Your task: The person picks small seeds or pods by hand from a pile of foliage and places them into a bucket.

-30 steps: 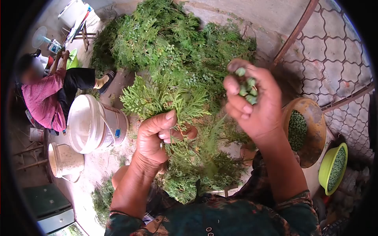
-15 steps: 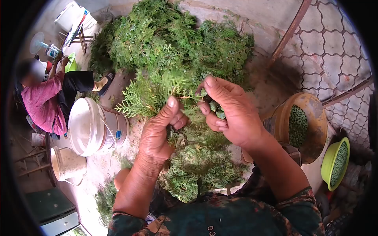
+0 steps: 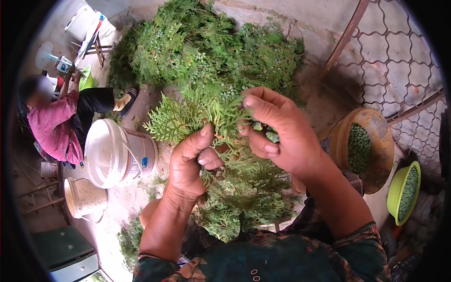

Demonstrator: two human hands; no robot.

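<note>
My left hand (image 3: 188, 167) is closed in a pinch on a flat-leaved green conifer sprig (image 3: 176, 121), whose fronds fan out above the thumb. Close beside it, my right hand (image 3: 289, 134) has thumb and forefinger pinched at the sprig's right side. Small green cones (image 3: 271, 136) are tucked in the curled lower fingers of that hand. Exactly what the right fingertips grip is hidden by fronds. Below both hands lies a heap of cut conifer sprigs (image 3: 244, 202) near my lap.
A large pile of conifer branches (image 3: 202, 51) lies ahead against the wall. At right stand a bucket (image 3: 376, 155) and a lime-green basin (image 3: 393, 197), both holding green cones. White buckets (image 3: 105, 152) stand at left, near a seated person (image 3: 54, 120). Wire mesh (image 3: 399, 56) is at upper right.
The sprig has turned, with more fronds now between my hands. My right hand has shifted slightly right and down, still with cones in its fingers. The left stays on the sprig.
</note>
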